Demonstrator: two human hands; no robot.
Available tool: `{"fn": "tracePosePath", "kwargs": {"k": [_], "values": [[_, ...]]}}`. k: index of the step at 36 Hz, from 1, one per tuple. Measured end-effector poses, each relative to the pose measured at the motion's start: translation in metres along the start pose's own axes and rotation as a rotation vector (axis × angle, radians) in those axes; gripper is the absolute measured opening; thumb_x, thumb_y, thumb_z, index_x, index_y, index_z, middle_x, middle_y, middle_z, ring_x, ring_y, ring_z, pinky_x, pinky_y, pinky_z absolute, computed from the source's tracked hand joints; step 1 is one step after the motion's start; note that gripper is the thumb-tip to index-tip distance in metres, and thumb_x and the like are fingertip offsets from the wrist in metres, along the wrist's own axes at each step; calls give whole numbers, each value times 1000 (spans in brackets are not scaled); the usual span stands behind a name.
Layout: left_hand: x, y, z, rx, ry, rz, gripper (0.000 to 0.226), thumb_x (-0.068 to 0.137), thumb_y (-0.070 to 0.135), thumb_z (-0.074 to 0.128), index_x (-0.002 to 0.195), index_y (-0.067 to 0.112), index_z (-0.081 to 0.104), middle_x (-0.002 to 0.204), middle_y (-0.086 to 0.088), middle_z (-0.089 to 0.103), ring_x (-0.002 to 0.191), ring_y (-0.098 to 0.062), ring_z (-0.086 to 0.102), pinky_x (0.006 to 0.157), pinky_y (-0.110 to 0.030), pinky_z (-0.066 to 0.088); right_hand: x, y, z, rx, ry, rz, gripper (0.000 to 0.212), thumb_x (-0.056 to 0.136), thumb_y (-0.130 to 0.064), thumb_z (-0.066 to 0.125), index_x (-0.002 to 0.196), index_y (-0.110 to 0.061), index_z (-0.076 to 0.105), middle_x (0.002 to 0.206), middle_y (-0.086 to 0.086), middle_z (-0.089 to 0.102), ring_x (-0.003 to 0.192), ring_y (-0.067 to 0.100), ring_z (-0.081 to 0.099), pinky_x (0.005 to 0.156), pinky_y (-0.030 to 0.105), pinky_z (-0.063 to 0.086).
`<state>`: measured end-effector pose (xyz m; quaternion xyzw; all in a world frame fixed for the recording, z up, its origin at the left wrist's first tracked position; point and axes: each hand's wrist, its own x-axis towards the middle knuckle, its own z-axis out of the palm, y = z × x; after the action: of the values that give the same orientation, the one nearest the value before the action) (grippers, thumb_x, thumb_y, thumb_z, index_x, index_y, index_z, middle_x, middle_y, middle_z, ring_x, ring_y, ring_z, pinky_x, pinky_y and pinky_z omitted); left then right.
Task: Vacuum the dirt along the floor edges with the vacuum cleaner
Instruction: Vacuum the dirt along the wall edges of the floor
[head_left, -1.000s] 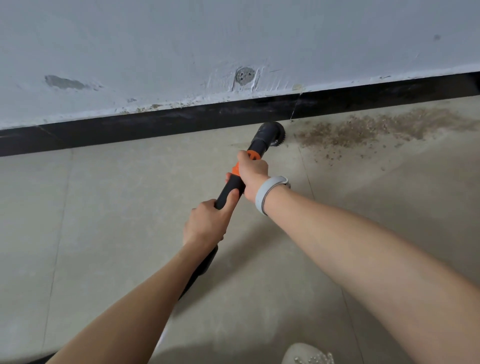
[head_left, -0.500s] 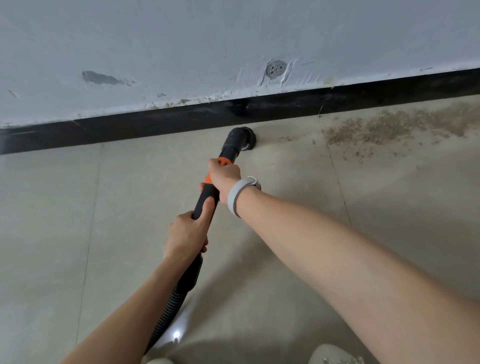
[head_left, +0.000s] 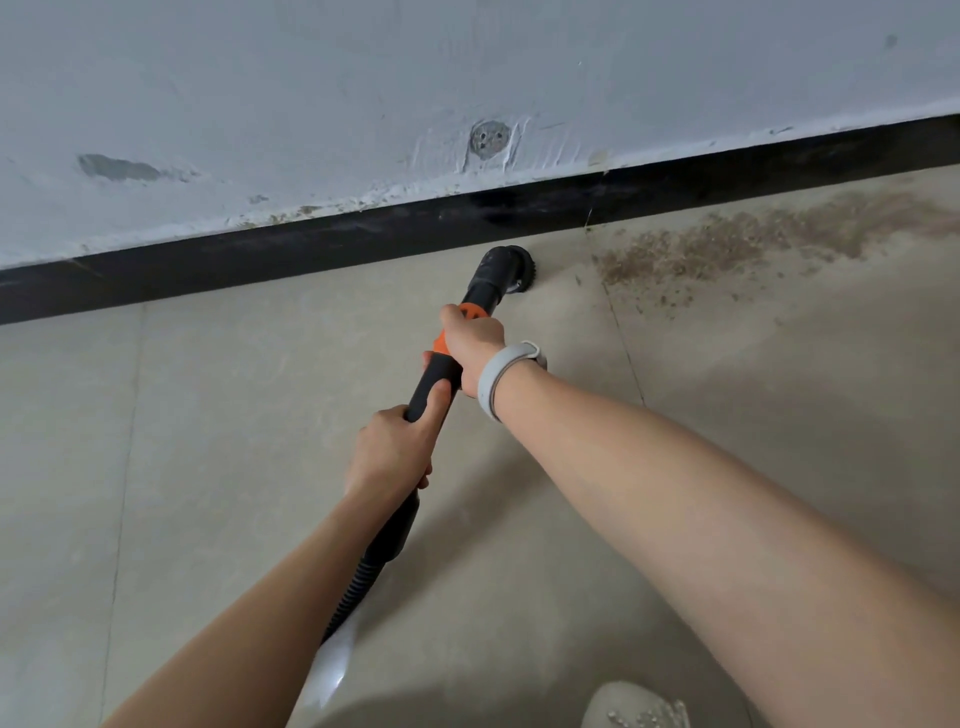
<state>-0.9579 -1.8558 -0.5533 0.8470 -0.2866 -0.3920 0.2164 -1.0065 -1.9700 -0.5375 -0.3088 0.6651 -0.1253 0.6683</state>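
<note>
Both hands are clamped on the vacuum wand (head_left: 439, 371), right hand (head_left: 475, 348) nearer the brush head (head_left: 506, 270) and left hand (head_left: 392, 454) behind it. The wand's long axis runs up from the hands toward the black skirting (head_left: 311, 249), where the brush head sits on the floor. The dirt (head_left: 727, 249) lies to the right of the brush head along that skirting, so the next sweep likely goes right.

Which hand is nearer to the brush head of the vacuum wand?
The right hand. It grips the wand at the orange collar, just behind the brush head. The left hand grips lower down the black wand, nearer the hose.
</note>
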Motion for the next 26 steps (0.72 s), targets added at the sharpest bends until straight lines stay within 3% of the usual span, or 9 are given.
{"fn": "tracePosePath", "kwargs": {"k": [2, 6, 16, 18, 21, 23, 26], "values": [[2, 6, 5, 14, -10, -3, 63, 85, 68, 41, 68, 9, 55, 54, -7, 63, 45, -21, 61, 66, -36, 57, 7, -2, -9, -6, 24, -7, 26, 91, -34, 50, 102, -11, 48, 78, 5, 58, 81, 24, 63, 93, 40, 52], [6, 17, 16, 34, -31, 7, 63, 83, 71, 40, 69, 12, 56, 57, -7, 66, 47, -21, 64, 69, -38, 59, 14, -9, -26, 43, 5, 22, 22, 93, -30, 49, 100, -11, 45, 74, 6, 61, 62, 19, 64, 89, 37, 55], [21, 59, 36, 140, -70, 70, 62, 82, 74, 37, 70, 16, 55, 62, -1, 67, 53, -18, 66, 70, -30, 55, 33, -32, -63, 174, 65, -7, 24, 92, -25, 52, 107, -7, 45, 77, 10, 56, 75, 28, 63, 88, 43, 56], [22, 65, 36, 158, -51, 85, 61, 82, 74, 36, 70, 17, 55, 61, 0, 67, 55, -17, 67, 67, -28, 52, 36, -33, -65, 204, 91, -25, 22, 92, -23, 51, 104, -5, 46, 74, 10, 56, 70, 28, 62, 86, 44, 57], [19, 63, 33, 145, -11, 104, 61, 81, 74, 38, 68, 17, 56, 63, -1, 68, 56, -17, 68, 69, -29, 53, 37, -31, -61, 255, 104, -61, 16, 93, -21, 49, 91, -6, 46, 71, 9, 53, 56, 23, 57, 71, 36, 59], [14, 52, 27, 111, 15, 97, 64, 80, 75, 38, 70, 14, 58, 62, -2, 68, 56, -19, 68, 71, -32, 56, 31, -28, -51, 251, 79, -76, 16, 93, -21, 49, 93, -6, 47, 75, 10, 53, 56, 23, 56, 57, 30, 55], [9, 27, 13, 48, 49, 68, 70, 76, 77, 40, 71, 11, 62, 57, -4, 67, 50, -19, 66, 69, -38, 58, 26, -17, -25, 193, 25, -65, 27, 92, -25, 52, 108, -4, 49, 85, 12, 57, 66, 26, 63, 59, 32, 58]]}}
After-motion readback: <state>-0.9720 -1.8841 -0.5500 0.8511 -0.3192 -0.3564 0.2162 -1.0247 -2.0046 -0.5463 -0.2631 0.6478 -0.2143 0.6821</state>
